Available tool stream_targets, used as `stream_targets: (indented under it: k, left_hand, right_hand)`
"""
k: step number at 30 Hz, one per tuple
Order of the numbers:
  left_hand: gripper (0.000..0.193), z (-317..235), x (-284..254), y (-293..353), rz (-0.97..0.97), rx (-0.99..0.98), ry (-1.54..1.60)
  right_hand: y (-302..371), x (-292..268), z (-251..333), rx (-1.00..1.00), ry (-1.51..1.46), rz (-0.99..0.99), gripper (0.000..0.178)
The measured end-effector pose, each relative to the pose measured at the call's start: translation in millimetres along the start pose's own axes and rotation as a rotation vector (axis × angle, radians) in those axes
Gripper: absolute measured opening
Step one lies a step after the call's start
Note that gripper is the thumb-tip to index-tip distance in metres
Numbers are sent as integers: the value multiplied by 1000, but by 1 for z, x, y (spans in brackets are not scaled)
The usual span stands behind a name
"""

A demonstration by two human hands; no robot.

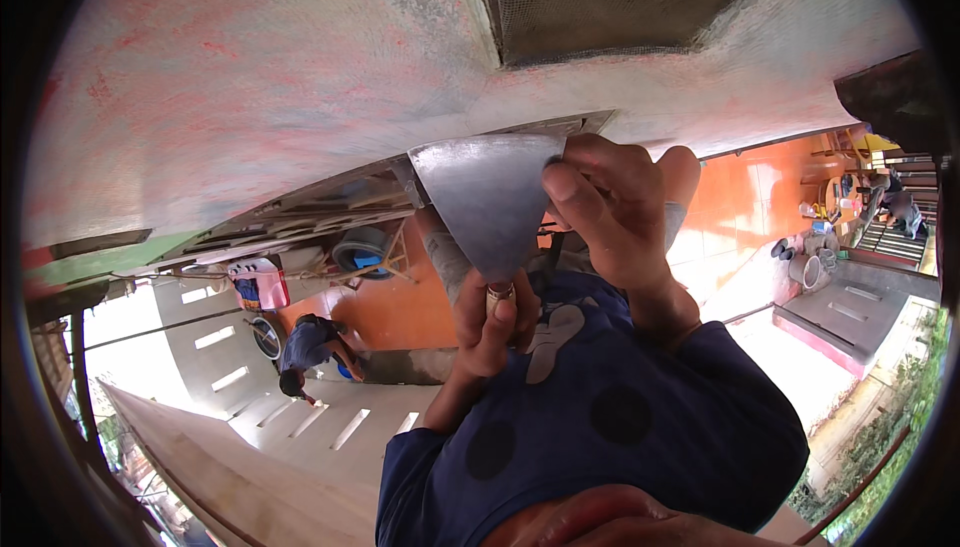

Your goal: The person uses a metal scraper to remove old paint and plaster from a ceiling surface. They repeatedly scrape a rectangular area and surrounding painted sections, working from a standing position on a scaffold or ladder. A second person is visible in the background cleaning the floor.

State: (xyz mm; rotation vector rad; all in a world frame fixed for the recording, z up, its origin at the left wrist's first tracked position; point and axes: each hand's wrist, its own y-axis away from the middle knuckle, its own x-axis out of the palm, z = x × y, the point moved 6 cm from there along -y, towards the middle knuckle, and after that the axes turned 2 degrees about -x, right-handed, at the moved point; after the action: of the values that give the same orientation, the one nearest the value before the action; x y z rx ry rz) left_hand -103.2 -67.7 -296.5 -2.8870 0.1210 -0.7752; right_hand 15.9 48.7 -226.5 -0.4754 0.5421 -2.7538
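Observation:
A wide putty knife [490, 192] with a grey metal blade stands upright in front of me, its broad edge up. My left hand [490, 325] is closed around its handle, just below the narrow end of the blade. At the blade's upper right corner, my right hand [612, 202] has its thumb and curled fingers closed on the metal. A small dark spot shows by the thumb tip; I cannot make out what it is. Beyond the blade's edge runs a rough plastered surface [280, 77], pale grey with pink and red smears.
Dark mesh [610, 7] fills a recess in the plaster. Below lies an orange floor [745, 187], with a dark tub [362, 250] at left. A person [312, 347] in dark clothes bends near a slotted pale wall [235, 357]. Another person [905, 212] is at far right, near a bucket [804, 270].

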Motion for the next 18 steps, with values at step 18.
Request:
stream_targets:
  k: [18]
  left_hand:
    - [32,101,-11,5,82,-361,-91]
  right_hand:
    - [63,-77,-54,159,80,-355,18]
